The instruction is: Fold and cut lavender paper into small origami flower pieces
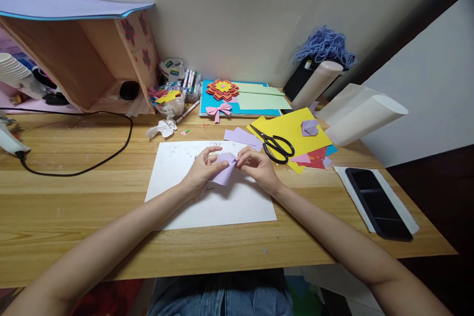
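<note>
A piece of light purple paper (223, 175) is held up over the white sheet (229, 208) on the wooden table. My left hand (202, 169) grips its left side, thumb across the front. At the paper's upper right corner, my right hand (255, 164) pinches it between thumb and fingers. Black-handled scissors (275, 146) lie just beyond my right hand, partly on yellow paper (296, 131). Flat purple strips (244, 137) rest behind the hands. A small folded purple piece (309, 128) sits on the yellow paper.
A phone (377, 202) lies at the right. Rolled white paper (370, 118) stands behind it. At the back are a blue board (205, 98) with a paper flower (222, 90) and a tub of scraps (170, 103). A black cable (74, 174) loops across the left, near a cardboard box (137, 59).
</note>
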`<state>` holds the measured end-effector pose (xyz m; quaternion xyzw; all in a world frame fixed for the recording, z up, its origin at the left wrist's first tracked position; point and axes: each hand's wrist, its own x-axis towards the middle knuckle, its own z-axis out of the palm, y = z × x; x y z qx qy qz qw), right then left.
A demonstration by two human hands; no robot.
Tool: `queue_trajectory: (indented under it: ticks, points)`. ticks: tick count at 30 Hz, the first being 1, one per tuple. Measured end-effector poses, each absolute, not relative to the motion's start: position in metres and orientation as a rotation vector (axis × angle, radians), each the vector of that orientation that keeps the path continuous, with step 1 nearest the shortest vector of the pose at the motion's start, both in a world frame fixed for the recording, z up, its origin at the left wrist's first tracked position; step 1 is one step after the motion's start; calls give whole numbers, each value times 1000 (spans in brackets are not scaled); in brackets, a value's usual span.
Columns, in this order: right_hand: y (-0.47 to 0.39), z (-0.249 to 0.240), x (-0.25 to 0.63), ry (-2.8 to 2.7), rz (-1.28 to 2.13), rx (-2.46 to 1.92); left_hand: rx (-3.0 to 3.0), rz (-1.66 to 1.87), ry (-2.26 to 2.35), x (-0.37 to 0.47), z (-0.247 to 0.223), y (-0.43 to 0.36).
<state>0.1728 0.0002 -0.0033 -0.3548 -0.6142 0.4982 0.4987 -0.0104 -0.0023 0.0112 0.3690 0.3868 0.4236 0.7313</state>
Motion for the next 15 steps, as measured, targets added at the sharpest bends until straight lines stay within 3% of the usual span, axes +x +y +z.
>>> queue_trajectory:
  ticks: [8,15]
  points:
    - [0,-2,174,-1498,1192,-895,833,902,792,-13,19,-3]
    - [-15,5,163,-1520,1019,-988,1119,1186,943,-4,18,-14]
